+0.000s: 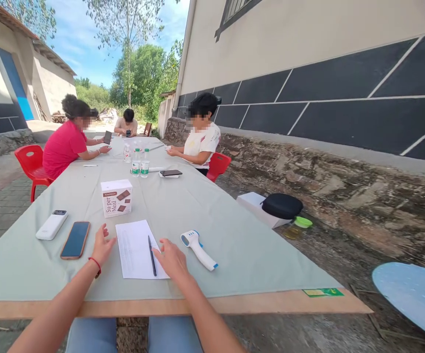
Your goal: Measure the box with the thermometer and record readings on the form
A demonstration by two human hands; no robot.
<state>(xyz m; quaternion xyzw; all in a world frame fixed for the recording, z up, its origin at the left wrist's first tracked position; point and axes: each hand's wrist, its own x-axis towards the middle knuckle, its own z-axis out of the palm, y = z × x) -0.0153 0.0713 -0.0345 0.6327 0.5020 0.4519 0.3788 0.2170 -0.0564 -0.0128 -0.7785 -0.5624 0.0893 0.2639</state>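
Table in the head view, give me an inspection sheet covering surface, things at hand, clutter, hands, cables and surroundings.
Surface: pale green cloth over a table, its wooden near edge bare.
Things at hand: paper lying flat, dark pen on it.
Clutter: white device, phone, Super Meal box, handheld thermometer; bottles farther back.
Hands: left hand by the paper's left edge, right hand at its right edge near the pen; both open, holding nothing; contact unclear.
Cables: nothing seen.
Surroundings: three other people farther along, red chairs, wall on the right.
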